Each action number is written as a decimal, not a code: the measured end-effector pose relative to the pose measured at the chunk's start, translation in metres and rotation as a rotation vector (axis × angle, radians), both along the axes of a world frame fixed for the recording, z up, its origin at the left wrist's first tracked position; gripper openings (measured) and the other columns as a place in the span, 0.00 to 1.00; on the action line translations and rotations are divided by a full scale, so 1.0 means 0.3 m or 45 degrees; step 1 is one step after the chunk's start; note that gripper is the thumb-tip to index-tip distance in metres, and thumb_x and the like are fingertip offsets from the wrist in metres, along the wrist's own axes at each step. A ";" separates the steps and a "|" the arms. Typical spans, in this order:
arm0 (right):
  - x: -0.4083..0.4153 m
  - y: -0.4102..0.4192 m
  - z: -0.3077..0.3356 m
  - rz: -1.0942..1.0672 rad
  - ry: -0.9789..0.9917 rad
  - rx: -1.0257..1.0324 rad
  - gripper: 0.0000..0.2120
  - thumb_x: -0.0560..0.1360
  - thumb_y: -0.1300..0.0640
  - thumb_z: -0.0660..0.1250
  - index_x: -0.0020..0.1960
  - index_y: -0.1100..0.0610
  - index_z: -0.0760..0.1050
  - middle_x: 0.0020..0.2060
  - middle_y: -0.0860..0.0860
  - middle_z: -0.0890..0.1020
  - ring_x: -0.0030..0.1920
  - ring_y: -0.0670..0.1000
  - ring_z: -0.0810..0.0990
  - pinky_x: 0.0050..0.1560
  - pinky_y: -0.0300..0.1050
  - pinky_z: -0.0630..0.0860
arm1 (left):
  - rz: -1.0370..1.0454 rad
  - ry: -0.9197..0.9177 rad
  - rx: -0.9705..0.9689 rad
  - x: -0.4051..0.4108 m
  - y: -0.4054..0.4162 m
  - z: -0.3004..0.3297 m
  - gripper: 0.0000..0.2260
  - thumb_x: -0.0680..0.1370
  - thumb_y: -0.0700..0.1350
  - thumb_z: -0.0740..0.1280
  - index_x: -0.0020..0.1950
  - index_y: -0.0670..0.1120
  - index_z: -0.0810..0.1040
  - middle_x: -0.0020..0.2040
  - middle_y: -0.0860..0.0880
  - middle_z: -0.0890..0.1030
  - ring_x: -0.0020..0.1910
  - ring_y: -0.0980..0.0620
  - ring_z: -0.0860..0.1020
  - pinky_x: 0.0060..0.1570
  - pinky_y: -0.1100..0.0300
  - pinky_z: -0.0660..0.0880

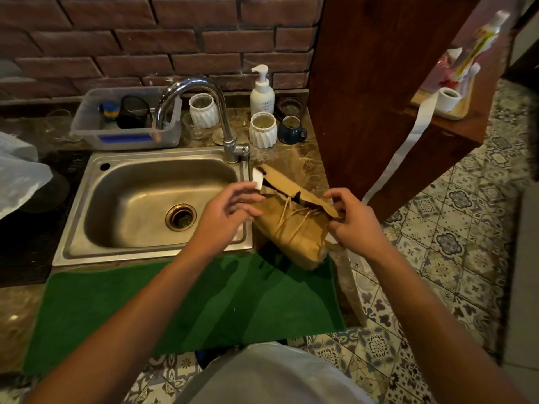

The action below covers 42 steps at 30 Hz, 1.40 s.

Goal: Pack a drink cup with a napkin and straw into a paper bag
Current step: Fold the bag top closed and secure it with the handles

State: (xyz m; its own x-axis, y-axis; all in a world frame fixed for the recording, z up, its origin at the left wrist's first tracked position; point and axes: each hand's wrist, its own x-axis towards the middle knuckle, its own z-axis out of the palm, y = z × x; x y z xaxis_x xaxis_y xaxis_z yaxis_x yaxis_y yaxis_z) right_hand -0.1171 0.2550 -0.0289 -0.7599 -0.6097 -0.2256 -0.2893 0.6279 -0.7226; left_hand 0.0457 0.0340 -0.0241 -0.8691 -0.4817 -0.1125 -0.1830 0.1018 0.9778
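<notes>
A brown paper bag (294,231) with twine handles stands tilted on the counter, between the sink and the counter's right edge. Its mouth faces up and away from me, and the inside is dark, so I cannot see a cup. My left hand (227,212) pinches a white napkin (258,179) at the bag's left rim. My right hand (354,221) grips the bag's right rim, holding the mouth apart. No straw is visible.
A steel sink (87,240) with a curved tap (221,112) lies left of the bag. A green mat (175,304) covers the near counter. Behind stand white ribbed cups (262,129), a blue mug (291,131), a pump bottle (261,91) and a plastic bin (122,123). A wooden partition (379,97) rises at right.
</notes>
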 end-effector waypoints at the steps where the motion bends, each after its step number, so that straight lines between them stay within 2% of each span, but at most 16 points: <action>1: -0.021 0.002 0.010 0.026 -0.040 0.005 0.28 0.76 0.67 0.71 0.66 0.42 0.70 0.53 0.50 0.80 0.41 0.50 0.83 0.31 0.39 0.79 | 0.104 0.022 -0.059 0.012 -0.016 0.004 0.16 0.80 0.35 0.66 0.64 0.52 0.77 0.57 0.50 0.84 0.55 0.49 0.83 0.59 0.49 0.80; 4: -0.075 0.002 0.028 0.185 -0.183 0.036 0.30 0.75 0.67 0.72 0.69 0.43 0.69 0.54 0.50 0.78 0.42 0.50 0.81 0.34 0.38 0.77 | 0.338 0.071 -0.290 0.044 -0.055 0.008 0.13 0.79 0.40 0.69 0.60 0.53 0.78 0.56 0.52 0.83 0.56 0.51 0.80 0.58 0.50 0.79; 6: -0.097 -0.006 0.039 0.290 -0.275 0.045 0.33 0.73 0.68 0.73 0.71 0.43 0.69 0.53 0.52 0.78 0.43 0.49 0.80 0.37 0.41 0.77 | 0.340 0.045 -0.373 0.053 -0.067 0.004 0.14 0.78 0.43 0.71 0.63 0.53 0.77 0.58 0.51 0.81 0.56 0.51 0.79 0.57 0.51 0.79; 9: -0.114 -0.030 0.030 0.422 -0.410 0.025 0.35 0.72 0.71 0.74 0.70 0.44 0.70 0.46 0.51 0.80 0.37 0.45 0.80 0.35 0.42 0.76 | 0.080 -0.134 -0.238 0.050 -0.069 -0.009 0.29 0.74 0.53 0.75 0.73 0.58 0.70 0.67 0.54 0.78 0.66 0.54 0.76 0.63 0.55 0.73; 11: -0.117 -0.045 0.002 0.464 -0.411 0.013 0.35 0.70 0.70 0.75 0.69 0.42 0.72 0.47 0.53 0.81 0.41 0.51 0.80 0.40 0.50 0.78 | -0.079 -0.254 -0.143 0.051 -0.064 -0.016 0.40 0.67 0.61 0.78 0.76 0.62 0.64 0.70 0.58 0.76 0.69 0.54 0.74 0.68 0.52 0.71; 13: -0.114 -0.051 -0.022 0.428 -0.418 -0.026 0.35 0.69 0.69 0.76 0.68 0.42 0.73 0.48 0.54 0.82 0.46 0.55 0.81 0.48 0.58 0.80 | -0.154 -0.315 -0.180 0.057 -0.052 -0.030 0.43 0.66 0.59 0.80 0.77 0.65 0.62 0.73 0.57 0.72 0.71 0.53 0.71 0.71 0.50 0.68; 16: -0.101 -0.049 -0.040 0.279 -0.433 -0.147 0.33 0.70 0.68 0.77 0.69 0.47 0.72 0.50 0.50 0.84 0.49 0.50 0.84 0.61 0.62 0.80 | -0.172 -0.309 -0.218 0.062 -0.045 -0.050 0.40 0.70 0.49 0.80 0.75 0.67 0.64 0.74 0.52 0.72 0.72 0.51 0.71 0.73 0.45 0.67; 18: -0.091 -0.035 -0.038 0.196 -0.376 -0.243 0.35 0.69 0.60 0.80 0.73 0.49 0.70 0.57 0.51 0.82 0.56 0.48 0.83 0.64 0.58 0.79 | -0.150 -0.308 -0.269 0.066 -0.054 -0.064 0.38 0.71 0.47 0.79 0.74 0.67 0.65 0.73 0.50 0.74 0.72 0.48 0.72 0.73 0.42 0.67; 20: -0.068 0.001 -0.029 0.132 -0.348 -0.321 0.42 0.67 0.49 0.81 0.76 0.47 0.66 0.65 0.48 0.79 0.63 0.46 0.80 0.65 0.48 0.77 | -0.101 -0.322 -0.329 0.067 -0.059 -0.070 0.36 0.73 0.46 0.78 0.74 0.66 0.65 0.75 0.51 0.71 0.73 0.50 0.68 0.73 0.46 0.66; 22: -0.033 0.044 -0.026 0.091 -0.357 -0.354 0.47 0.65 0.46 0.81 0.78 0.44 0.62 0.71 0.45 0.74 0.68 0.43 0.75 0.66 0.41 0.72 | -0.048 -0.300 -0.335 0.068 -0.057 -0.073 0.34 0.73 0.46 0.77 0.74 0.64 0.66 0.72 0.55 0.70 0.71 0.54 0.66 0.69 0.53 0.65; 24: 0.002 0.079 -0.045 0.076 -0.350 -0.293 0.52 0.64 0.46 0.82 0.80 0.42 0.57 0.75 0.46 0.69 0.71 0.45 0.71 0.69 0.44 0.70 | 0.012 -0.270 -0.308 0.069 -0.058 -0.085 0.33 0.73 0.46 0.77 0.73 0.63 0.68 0.69 0.56 0.71 0.70 0.53 0.68 0.68 0.53 0.66; 26: 0.029 0.096 -0.074 0.047 -0.361 -0.197 0.53 0.63 0.44 0.82 0.80 0.41 0.56 0.78 0.49 0.66 0.74 0.50 0.68 0.73 0.53 0.69 | 0.070 -0.264 -0.292 0.066 -0.059 -0.098 0.31 0.73 0.48 0.77 0.72 0.62 0.69 0.68 0.53 0.74 0.67 0.51 0.72 0.67 0.52 0.69; 28: 0.045 0.094 -0.096 0.004 -0.363 -0.162 0.51 0.64 0.41 0.81 0.80 0.43 0.59 0.77 0.51 0.69 0.74 0.53 0.70 0.73 0.57 0.70 | 0.108 -0.276 -0.305 0.059 -0.057 -0.105 0.31 0.74 0.49 0.77 0.73 0.61 0.70 0.68 0.51 0.75 0.65 0.51 0.72 0.65 0.53 0.71; 33: 0.039 0.062 -0.112 -0.111 -0.268 -0.182 0.41 0.68 0.46 0.80 0.77 0.52 0.68 0.66 0.48 0.78 0.65 0.48 0.77 0.62 0.43 0.73 | 0.120 -0.244 -0.275 0.048 -0.053 -0.107 0.27 0.73 0.52 0.77 0.70 0.59 0.73 0.66 0.51 0.78 0.65 0.52 0.74 0.64 0.54 0.72; 37: 0.032 0.040 -0.142 -0.185 -0.224 -0.224 0.27 0.69 0.46 0.80 0.64 0.52 0.78 0.55 0.46 0.85 0.56 0.48 0.84 0.60 0.55 0.81 | 0.079 -0.246 -0.261 0.058 -0.065 -0.108 0.29 0.71 0.53 0.79 0.69 0.62 0.74 0.65 0.53 0.79 0.66 0.51 0.76 0.68 0.48 0.73; 42: 0.020 0.021 -0.160 -0.241 -0.243 -0.294 0.17 0.72 0.51 0.79 0.57 0.52 0.80 0.50 0.48 0.87 0.52 0.50 0.85 0.58 0.59 0.81 | -0.060 -0.304 -0.209 0.090 -0.092 -0.093 0.39 0.71 0.47 0.80 0.76 0.66 0.64 0.74 0.49 0.72 0.72 0.52 0.70 0.70 0.55 0.68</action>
State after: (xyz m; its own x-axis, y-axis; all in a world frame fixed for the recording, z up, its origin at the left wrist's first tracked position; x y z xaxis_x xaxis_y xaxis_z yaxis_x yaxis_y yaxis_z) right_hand -0.1110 0.2614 -0.0769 -0.8219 -0.5132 -0.2472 -0.0293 0.4714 -0.8814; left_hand 0.0727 0.0065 -0.0520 -0.8494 -0.4699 -0.2403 -0.3970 0.2689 0.8775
